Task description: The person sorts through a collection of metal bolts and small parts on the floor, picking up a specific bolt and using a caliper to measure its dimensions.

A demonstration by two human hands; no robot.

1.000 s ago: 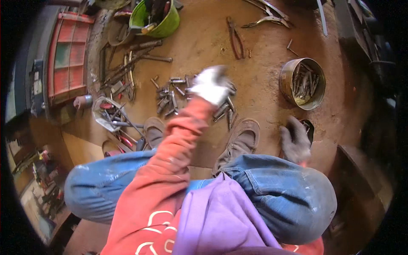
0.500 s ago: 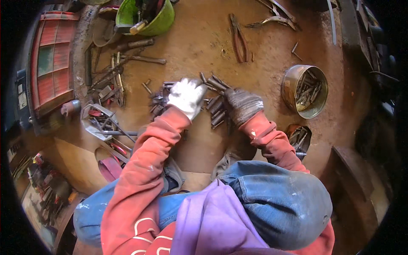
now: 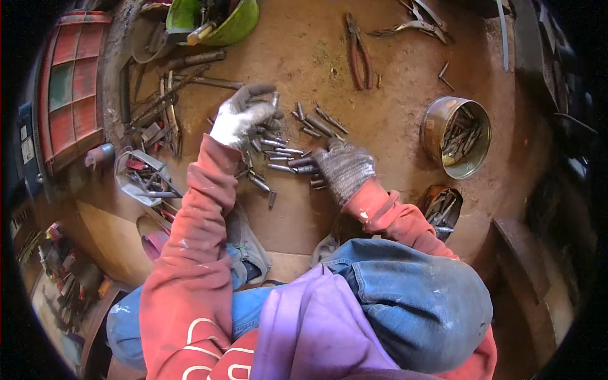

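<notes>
My left hand point(image 3: 246, 120), in a white glove with dark-stained fingers, is raised over a loose heap of short metal rods point(image 3: 276, 152). A small shiny metal rod point(image 3: 275, 99) is pinched between its fingertips. My right hand point(image 3: 345, 170), in a dark, dirty knitted glove, rests low on the floor with its fingers curled over darker short rods point(image 3: 304, 163), whose ends stick out to its left. Its fingertips are partly hidden. Just beyond it, several more short rods point(image 3: 320, 123) lie side by side.
Pliers point(image 3: 358, 54) and locking pliers point(image 3: 421, 24) lie farther off. A round tin point(image 3: 434, 136) of metal pieces stands at right, above a smaller container point(image 3: 441, 212). At left are a cut-open plastic container point(image 3: 130, 180), long bars point(image 3: 202, 81) and a green bucket point(image 3: 244, 25).
My left hand has moved left and away from me, uncovering the spread rods beneath. My right hand has shifted slightly left and nearer, over the darker rods.
</notes>
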